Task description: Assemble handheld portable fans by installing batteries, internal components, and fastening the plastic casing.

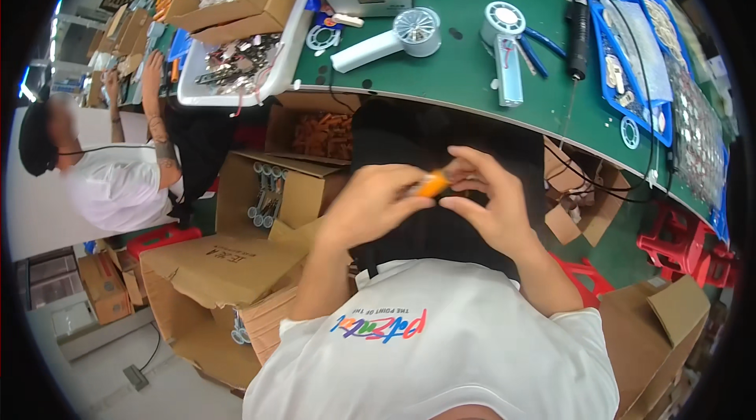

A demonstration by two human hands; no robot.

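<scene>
1. Here's the orange piece [433, 183], in mid-air before the white shirt [441, 341], between both hands and nearer than the desk [457, 74].
2. Its long axis runs on a slant: one end up toward the right hand [498, 201], the other down toward the left hand [376, 201].
3. Left grip: pinched on that piece, fingers partly covering it. Right grip: thumb and forefinger curved apart; whether any fingertip touches, I can't tell from here.
4. Looks now: bright orange, short, seemingly rounded like a small cylinder, its edges blurred.
5. Beyond, the green desk carries two pale-blue handheld fans, smooth and plastic-looking: one lying slantwise with a ribbed round head [417, 31], the other [509, 77] handle toward the person.
6. Under the desk, a brown cardboard box [286, 125] holds a heap of similar orange pieces [324, 136].
</scene>
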